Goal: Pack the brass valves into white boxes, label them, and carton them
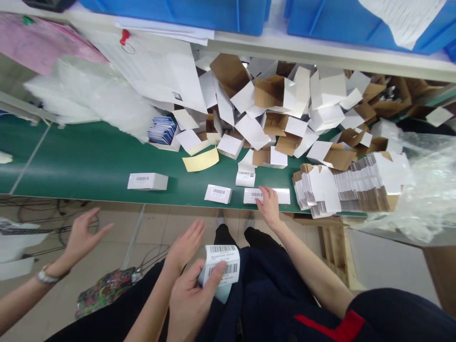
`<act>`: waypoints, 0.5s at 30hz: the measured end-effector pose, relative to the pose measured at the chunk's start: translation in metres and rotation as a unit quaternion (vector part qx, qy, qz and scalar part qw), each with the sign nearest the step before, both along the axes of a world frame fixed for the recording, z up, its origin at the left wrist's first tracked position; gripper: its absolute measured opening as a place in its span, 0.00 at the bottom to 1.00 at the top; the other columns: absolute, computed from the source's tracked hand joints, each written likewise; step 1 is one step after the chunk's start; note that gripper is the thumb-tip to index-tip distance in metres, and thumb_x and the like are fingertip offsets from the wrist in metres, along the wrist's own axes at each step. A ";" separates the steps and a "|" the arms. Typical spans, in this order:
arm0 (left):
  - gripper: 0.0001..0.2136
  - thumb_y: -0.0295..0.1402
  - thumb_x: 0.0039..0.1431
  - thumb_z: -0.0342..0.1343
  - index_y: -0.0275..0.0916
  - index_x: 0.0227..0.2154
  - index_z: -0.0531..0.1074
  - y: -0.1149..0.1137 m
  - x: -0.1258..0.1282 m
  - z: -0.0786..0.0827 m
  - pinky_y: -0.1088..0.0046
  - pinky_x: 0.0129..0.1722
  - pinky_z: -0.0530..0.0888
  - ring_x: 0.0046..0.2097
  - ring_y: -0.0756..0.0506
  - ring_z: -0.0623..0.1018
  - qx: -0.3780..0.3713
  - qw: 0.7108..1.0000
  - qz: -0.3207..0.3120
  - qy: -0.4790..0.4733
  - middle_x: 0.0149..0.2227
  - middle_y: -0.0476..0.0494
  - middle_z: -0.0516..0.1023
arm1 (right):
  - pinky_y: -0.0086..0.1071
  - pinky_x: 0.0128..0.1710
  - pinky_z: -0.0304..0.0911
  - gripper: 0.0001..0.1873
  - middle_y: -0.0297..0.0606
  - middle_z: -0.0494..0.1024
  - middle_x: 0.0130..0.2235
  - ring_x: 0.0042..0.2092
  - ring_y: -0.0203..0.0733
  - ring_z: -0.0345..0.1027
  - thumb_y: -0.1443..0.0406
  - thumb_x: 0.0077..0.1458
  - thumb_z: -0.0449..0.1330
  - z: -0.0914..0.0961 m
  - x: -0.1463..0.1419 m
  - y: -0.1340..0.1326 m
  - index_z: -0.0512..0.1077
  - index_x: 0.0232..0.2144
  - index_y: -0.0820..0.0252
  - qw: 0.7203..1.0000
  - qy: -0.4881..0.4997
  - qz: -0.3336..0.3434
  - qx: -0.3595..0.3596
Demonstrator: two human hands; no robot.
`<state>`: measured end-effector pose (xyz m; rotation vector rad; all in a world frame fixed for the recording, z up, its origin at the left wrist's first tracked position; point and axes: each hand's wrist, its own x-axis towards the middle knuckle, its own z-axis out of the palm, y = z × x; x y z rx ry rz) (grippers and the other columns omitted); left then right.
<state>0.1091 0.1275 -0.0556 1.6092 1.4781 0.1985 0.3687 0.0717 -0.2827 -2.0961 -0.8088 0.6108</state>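
My left hand (194,299) is closed around a roll of barcode labels (223,268), held low in front of my body with the thumb across the labels. At the table's front edge, my right hand (270,206) rests on a long white box (283,196), fingers lying over its top beside a barcode label. Left of that box lies a smaller white box (218,194) bearing a barcode label. Just behind sits a curled strip of labels (245,178). Farther left is another labelled white box (147,181).
A co-worker's two hands (83,232) (187,244) reach in from the left. Open white cartons (252,130) are heaped at the back. Flattened cartons (349,185) stand stacked at right beside clear plastic (431,180). A yellow paper (201,160) lies near a box of blue packets (163,130).
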 end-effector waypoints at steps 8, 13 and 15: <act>0.13 0.53 0.53 0.63 0.51 0.30 0.82 -0.015 -0.013 -0.001 0.66 0.27 0.77 0.28 0.41 0.80 -0.022 0.998 -0.061 -0.015 0.28 0.50 0.83 | 0.44 0.47 0.75 0.18 0.43 0.77 0.52 0.48 0.45 0.75 0.57 0.67 0.62 0.018 0.028 0.044 0.72 0.54 0.61 0.956 0.281 -0.065 0.060; 0.15 0.49 0.59 0.61 0.43 0.34 0.82 -0.021 -0.001 0.015 0.72 0.33 0.76 0.32 0.44 0.81 -0.001 0.994 -0.071 -0.077 0.32 0.48 0.85 | 0.43 0.51 0.72 0.20 0.44 0.79 0.51 0.48 0.44 0.77 0.52 0.69 0.56 0.096 0.029 0.022 0.74 0.52 0.59 0.922 0.359 -0.080 0.119; 0.13 0.47 0.62 0.61 0.44 0.38 0.82 -0.019 0.002 0.014 0.73 0.36 0.76 0.35 0.45 0.82 0.009 0.988 -0.114 -0.108 0.35 0.49 0.85 | 0.43 0.50 0.73 0.22 0.44 0.81 0.48 0.45 0.45 0.78 0.49 0.68 0.57 0.145 0.009 -0.007 0.75 0.52 0.57 0.908 0.396 -0.023 0.133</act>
